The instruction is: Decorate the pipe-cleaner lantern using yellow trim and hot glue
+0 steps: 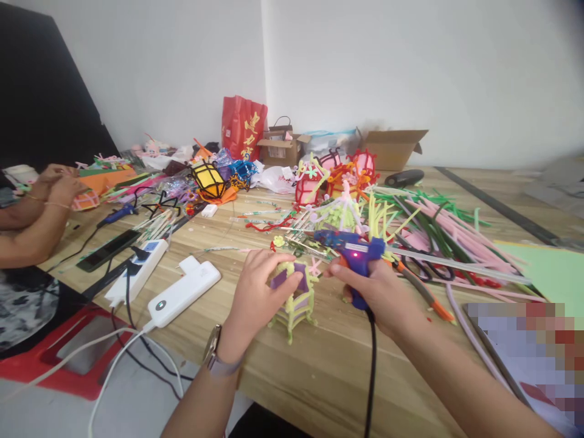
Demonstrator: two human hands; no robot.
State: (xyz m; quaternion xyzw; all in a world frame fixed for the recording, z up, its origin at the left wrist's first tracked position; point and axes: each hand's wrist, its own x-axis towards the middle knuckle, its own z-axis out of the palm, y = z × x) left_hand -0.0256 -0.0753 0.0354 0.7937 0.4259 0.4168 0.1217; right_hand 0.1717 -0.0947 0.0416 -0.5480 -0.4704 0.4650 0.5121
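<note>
My left hand point(264, 292) grips the top of a small lantern point(298, 304) with a pale yellow-green pipe-cleaner frame and purple panels. The lantern stands on the wooden table. In my right hand point(378, 286) is a blue hot glue gun point(360, 258), its small red light lit and its nozzle pointing left. A clear glue stick point(438, 260) sticks out from its back, and its black cord hangs down. A small pink pipe-cleaner flower point(314, 266) sits beside the lantern, near the fingers of both hands.
On the left are a power strip point(139, 271), a white power bank point(185, 294) and a phone point(108, 249). A co-worker's hands point(59, 185) work there. Pipe cleaners point(456, 231), scissors point(424, 267) and an orange-handled tool point(426, 295) lie right. Finished lanterns point(210, 180) and a red bag point(243, 128) stand behind.
</note>
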